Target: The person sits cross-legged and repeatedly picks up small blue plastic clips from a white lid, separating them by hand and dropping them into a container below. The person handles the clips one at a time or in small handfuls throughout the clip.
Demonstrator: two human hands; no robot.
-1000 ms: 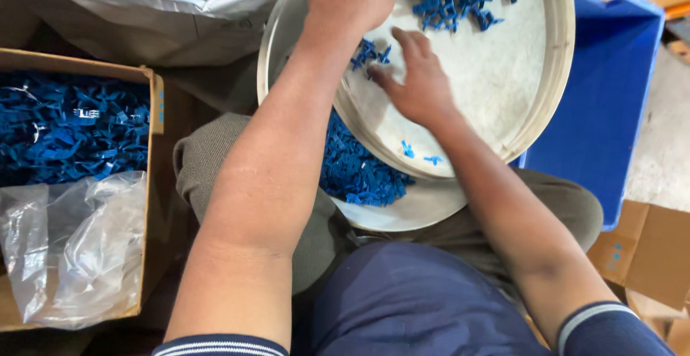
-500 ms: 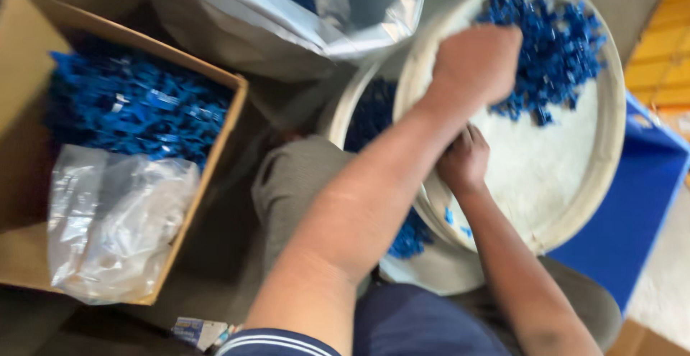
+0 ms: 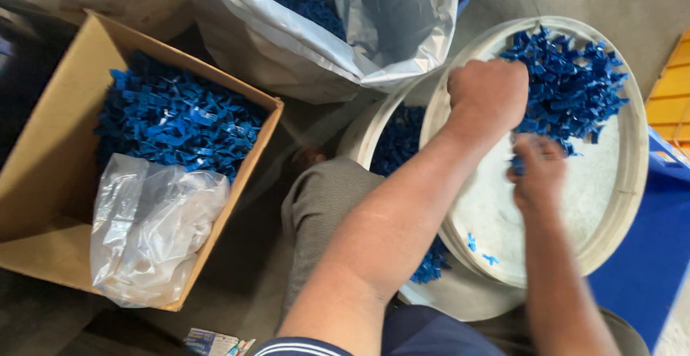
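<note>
White tray (image 3: 632,205): blue parts (image 3: 575,86) heaped at its far side. Left hand (image 3: 489,96) clenched at the heap's near edge, nearer to it. Right hand (image 3: 537,175) mid-tray, blurred, pinching one blue part. Box (image 3: 43,155) well left of tray.

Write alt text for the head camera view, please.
Seen from above, a person's left hand and right hand reach into a heap of small blue plastic parts on a round white tray. To the left stand a cardboard box and a silver bag, both holding more.
</note>
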